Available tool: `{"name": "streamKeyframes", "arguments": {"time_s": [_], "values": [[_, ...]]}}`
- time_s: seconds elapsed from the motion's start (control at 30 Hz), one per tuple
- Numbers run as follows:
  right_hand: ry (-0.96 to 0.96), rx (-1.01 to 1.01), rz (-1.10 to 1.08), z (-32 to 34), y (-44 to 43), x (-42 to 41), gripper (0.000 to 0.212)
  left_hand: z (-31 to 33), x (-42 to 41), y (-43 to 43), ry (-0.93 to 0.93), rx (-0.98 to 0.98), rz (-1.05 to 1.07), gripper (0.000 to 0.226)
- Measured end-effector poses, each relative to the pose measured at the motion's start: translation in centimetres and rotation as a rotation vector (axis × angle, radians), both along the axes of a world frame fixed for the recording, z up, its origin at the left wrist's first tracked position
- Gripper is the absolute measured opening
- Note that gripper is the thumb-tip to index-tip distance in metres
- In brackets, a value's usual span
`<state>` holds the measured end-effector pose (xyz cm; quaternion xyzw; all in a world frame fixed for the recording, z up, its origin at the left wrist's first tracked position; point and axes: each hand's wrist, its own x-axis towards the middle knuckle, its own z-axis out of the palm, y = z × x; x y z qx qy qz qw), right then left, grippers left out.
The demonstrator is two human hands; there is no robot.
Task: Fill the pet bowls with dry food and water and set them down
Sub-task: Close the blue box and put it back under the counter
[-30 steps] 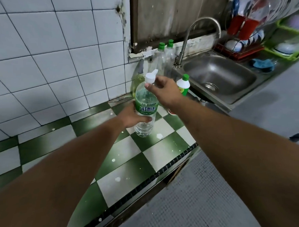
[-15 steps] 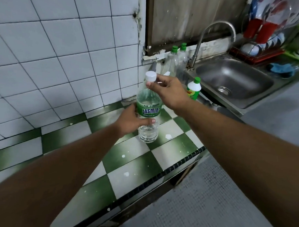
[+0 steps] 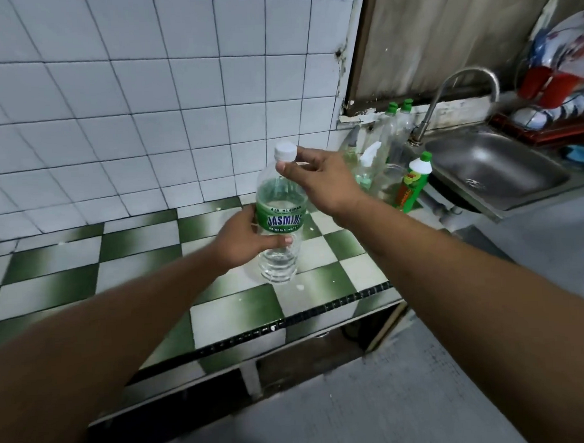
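Observation:
A clear plastic water bottle (image 3: 279, 262) with a green label stands upright on the green-and-white checkered counter (image 3: 221, 325), partly filled with water. My left hand (image 3: 244, 243) grips it around the label. My right hand (image 3: 322, 183) reaches in from the right, with thumb and forefinger pinching at the white cap (image 3: 285, 152) and the neck just below it. No pet bowl or dry food is in view.
To the right stand a green detergent bottle (image 3: 414, 182), a spray bottle (image 3: 368, 164) and two green-capped bottles (image 3: 398, 123). Beyond them are a steel sink (image 3: 492, 172) with a curved faucet (image 3: 458, 80) and a dish rack (image 3: 547, 123). Tiled wall behind, grey floor below.
My view has swung left, so the sink sits further right. Both hands stay on the bottle. The white cap now shows more plainly beside my right fingertips.

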<state>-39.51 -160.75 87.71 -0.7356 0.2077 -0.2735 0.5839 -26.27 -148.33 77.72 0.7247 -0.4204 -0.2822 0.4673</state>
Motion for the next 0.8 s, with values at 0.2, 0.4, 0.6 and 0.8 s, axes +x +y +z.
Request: {"name": "streamKeyframes", "arguments": {"time_s": [0.2,0.4,0.6,0.8], "values": [[-0.004,0.006,0.041,0.8,8.6,-0.2,0.029,0.3,-0.9,9.2,0.004,0.001,0.051,0.077],[0.017,-0.023,0.088,-0.5,16.5,-1.4,0.028,-0.6,-2.5,18.1,0.049,0.009,0.076,0.075],[0.045,-0.031,0.144,-4.1,22.4,-2.2,0.026,-4.2,-4.6,24.8,0.091,0.035,0.142,0.082],[0.125,-0.056,0.234,-9.4,26.0,-2.8,0.029,-10.1,-6.0,29.7,0.053,0.108,0.155,0.090]]}}
